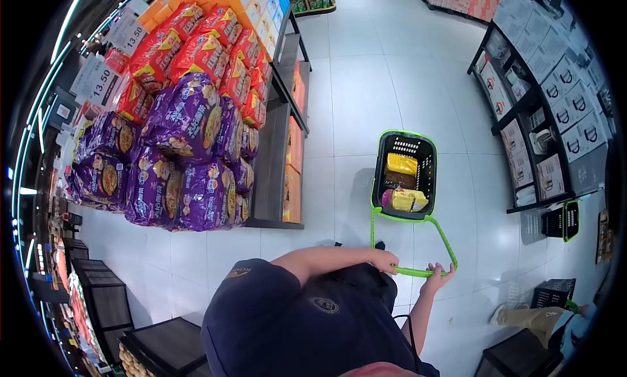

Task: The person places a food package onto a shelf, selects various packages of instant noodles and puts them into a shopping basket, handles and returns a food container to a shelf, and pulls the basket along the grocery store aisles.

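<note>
A black shopping basket [426, 161] with a bright green rim is on the tiled floor ahead of me. Its long green handle [448, 242] is pulled up toward my body. My left hand [385, 262] is closed round the left end of the handle's crossbar. At the right corner of that bar, my right hand [439, 278] has its fingers curled about it. Inside the basket lie a yellow pack [401, 163], a dark brown pack [400, 180] and a pale yellow pack [409, 200] with a pink item beside it.
Purple noodle packs [186, 125] and red packs [196, 53] are piled on a dark shelf [271, 174] to the left. A shelf with white boxes [575, 106] stands right. Another basket [562, 221] sits near it. A person in tan trousers [529, 325] is at lower right.
</note>
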The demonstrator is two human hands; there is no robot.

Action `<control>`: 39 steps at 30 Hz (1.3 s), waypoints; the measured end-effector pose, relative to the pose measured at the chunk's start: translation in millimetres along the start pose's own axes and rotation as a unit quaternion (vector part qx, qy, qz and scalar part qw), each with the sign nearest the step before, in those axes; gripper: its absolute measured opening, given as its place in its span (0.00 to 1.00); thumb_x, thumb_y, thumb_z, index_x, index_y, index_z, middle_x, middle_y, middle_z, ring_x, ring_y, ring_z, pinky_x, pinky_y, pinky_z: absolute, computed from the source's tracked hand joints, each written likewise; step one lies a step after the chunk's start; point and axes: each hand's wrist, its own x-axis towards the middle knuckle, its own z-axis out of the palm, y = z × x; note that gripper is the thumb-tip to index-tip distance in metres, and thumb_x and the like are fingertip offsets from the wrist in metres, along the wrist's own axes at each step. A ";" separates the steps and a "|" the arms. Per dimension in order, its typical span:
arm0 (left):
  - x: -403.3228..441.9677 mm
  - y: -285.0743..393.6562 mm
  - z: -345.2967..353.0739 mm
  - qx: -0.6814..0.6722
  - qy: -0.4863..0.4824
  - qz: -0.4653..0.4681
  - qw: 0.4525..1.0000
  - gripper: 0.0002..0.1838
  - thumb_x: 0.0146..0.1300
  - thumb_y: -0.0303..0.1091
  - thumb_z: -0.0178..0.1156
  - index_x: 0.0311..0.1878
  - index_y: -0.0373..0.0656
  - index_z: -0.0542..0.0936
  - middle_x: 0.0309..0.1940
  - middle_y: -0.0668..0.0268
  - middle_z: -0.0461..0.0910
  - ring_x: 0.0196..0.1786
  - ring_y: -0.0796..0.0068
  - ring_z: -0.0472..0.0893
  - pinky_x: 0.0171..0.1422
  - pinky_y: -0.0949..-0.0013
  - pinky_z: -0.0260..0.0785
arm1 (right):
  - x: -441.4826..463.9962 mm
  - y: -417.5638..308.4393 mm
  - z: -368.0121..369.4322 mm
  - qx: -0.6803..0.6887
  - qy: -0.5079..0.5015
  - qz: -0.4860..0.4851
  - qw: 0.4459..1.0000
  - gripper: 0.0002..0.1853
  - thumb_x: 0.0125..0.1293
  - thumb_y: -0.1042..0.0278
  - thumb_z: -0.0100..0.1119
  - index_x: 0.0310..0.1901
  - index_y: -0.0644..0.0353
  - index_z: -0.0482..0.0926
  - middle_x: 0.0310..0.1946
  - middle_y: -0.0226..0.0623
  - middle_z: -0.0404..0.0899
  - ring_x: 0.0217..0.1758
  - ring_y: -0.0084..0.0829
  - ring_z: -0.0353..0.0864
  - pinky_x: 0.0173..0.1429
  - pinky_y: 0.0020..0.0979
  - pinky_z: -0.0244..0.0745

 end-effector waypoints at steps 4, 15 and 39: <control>20.3 1.1 -57.1 0.079 0.098 -0.004 0.992 0.27 0.60 0.58 0.58 0.47 0.42 0.79 0.38 0.51 0.81 0.43 0.50 0.80 0.48 0.55 0.70 | 56.6 -24.5 49.8 -0.013 -0.017 0.025 0.999 0.32 0.62 0.77 0.48 0.67 0.49 0.52 0.45 0.44 0.67 0.37 0.34 0.76 0.40 0.34 0.75; 55.7 -50.9 -226.5 0.114 0.061 -0.012 0.991 0.25 0.60 0.57 0.57 0.49 0.45 0.79 0.44 0.54 0.81 0.49 0.53 0.79 0.52 0.55 0.70 | 167.1 9.3 176.9 -0.060 0.046 0.070 0.995 0.36 0.58 0.81 0.46 0.67 0.46 0.50 0.48 0.46 0.62 0.38 0.36 0.71 0.40 0.38 0.77; -160.3 -359.0 -445.2 -0.163 0.418 -0.444 0.776 0.17 0.60 0.37 0.50 0.41 0.33 0.81 0.41 0.46 0.82 0.47 0.53 0.81 0.54 0.56 0.70 | 416.9 -161.4 473.2 -0.140 0.055 -0.054 0.987 0.28 0.59 0.81 0.45 0.63 0.51 0.61 0.40 0.38 0.65 0.25 0.27 0.69 0.31 0.30 0.75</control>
